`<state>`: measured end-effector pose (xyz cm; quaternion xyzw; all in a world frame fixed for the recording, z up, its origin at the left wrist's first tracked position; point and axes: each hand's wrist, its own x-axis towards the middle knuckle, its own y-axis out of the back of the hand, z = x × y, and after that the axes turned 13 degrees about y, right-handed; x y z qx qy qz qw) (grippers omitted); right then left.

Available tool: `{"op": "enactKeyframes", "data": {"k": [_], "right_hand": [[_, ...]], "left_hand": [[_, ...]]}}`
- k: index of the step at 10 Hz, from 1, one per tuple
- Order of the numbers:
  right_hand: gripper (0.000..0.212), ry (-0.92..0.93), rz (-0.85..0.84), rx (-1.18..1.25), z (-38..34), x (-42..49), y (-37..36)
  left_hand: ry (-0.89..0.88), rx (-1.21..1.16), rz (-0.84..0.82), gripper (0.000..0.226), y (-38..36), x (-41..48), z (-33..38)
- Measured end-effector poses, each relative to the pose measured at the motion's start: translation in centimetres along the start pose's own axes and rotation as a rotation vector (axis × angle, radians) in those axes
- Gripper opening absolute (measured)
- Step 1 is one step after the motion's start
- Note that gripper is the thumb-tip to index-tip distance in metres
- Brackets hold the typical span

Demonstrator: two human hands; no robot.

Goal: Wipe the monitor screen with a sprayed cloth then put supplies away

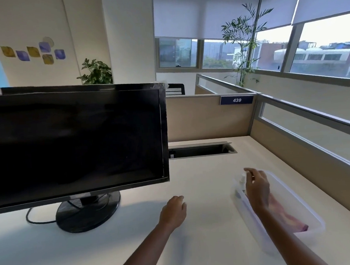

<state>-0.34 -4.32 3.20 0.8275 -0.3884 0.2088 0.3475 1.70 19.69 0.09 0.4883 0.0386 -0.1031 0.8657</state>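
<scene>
Left hand (173, 210) hovers over counter (203, 171), fingers loosely curled, holding nothing. Right hand (257, 186) in clear plastic bin (247, 216), fingers curled at small spray bottle (242, 180) head; actual grip unclear. Pink cloth (288, 217) lies in bin: soft, light, pinch anywhere. Bottle probably light and slick; take the neck. Bin walls crowd wrist; open counter toward monitor (74, 138), partition (210, 118) behind.
</scene>
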Motion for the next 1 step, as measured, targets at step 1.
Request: {"op": "enactKeyframes", "data": {"k": [1], "right_hand": [[0.020, 0.095, -0.028, 0.035, -3.18, -1.20, -1.39]], "left_hand": [[0.023, 0.008, 0.090, 0.038, 1.33, -0.54, -2.55]]}}
